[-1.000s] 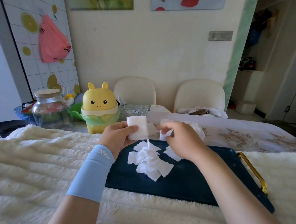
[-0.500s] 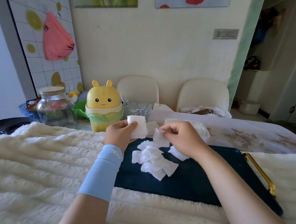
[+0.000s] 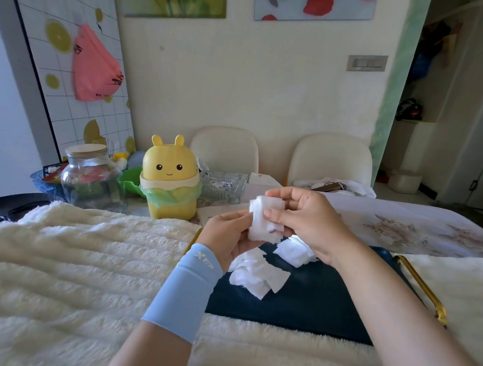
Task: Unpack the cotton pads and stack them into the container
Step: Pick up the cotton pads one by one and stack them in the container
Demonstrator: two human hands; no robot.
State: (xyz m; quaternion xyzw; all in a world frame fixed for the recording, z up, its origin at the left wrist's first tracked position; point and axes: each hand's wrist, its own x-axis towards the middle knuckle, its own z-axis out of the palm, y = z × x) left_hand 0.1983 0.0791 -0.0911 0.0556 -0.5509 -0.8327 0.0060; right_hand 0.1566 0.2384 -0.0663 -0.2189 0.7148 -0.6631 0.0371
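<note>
The left hand (image 3: 225,240) and right hand (image 3: 310,222) together pinch a stack of cotton pads (image 3: 266,218), long axis upright, above the navy tray (image 3: 311,308). Beneath lie loose pads (image 3: 257,277); a yellow bin (image 3: 169,178) and glass dish (image 3: 223,183) stand beyond.

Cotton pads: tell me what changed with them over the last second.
The right hand carried a single pad up and left onto the stack in the left hand; both hands now grip that stack. The loose pile stayed on the tray.
</note>
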